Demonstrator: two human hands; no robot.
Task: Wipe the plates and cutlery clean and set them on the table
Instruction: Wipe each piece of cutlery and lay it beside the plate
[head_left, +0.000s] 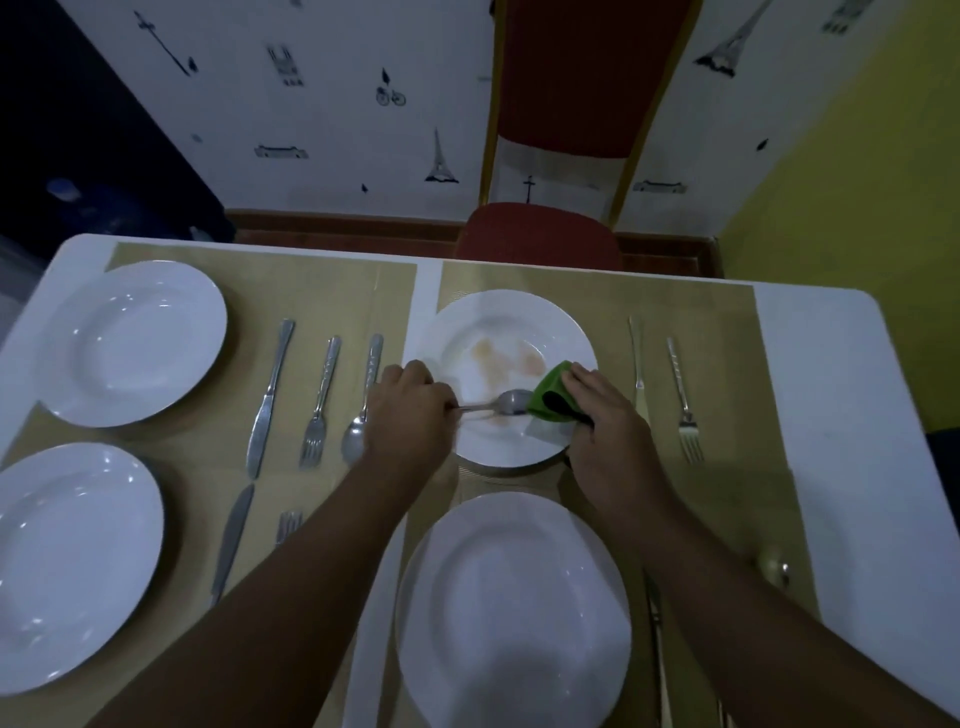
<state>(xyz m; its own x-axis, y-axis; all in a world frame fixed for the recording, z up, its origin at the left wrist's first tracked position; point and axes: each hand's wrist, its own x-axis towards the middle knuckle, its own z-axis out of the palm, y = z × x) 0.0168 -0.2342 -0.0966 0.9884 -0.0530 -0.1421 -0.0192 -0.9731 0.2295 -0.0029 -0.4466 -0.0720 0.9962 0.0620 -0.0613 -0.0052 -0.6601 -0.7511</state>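
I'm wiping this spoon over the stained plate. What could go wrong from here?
1. The left hand holds the spoon low over the stained plate, so its bowl may touch the orange smears and pick up residue.
2. The green cloth in the right hand sits over the same plate and could drag residue onto the spoon.

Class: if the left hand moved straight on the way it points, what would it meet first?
Probably the stained plate, whose rim lies just ahead of the left hand; the spoon it grips already reaches over it. Height unclear.
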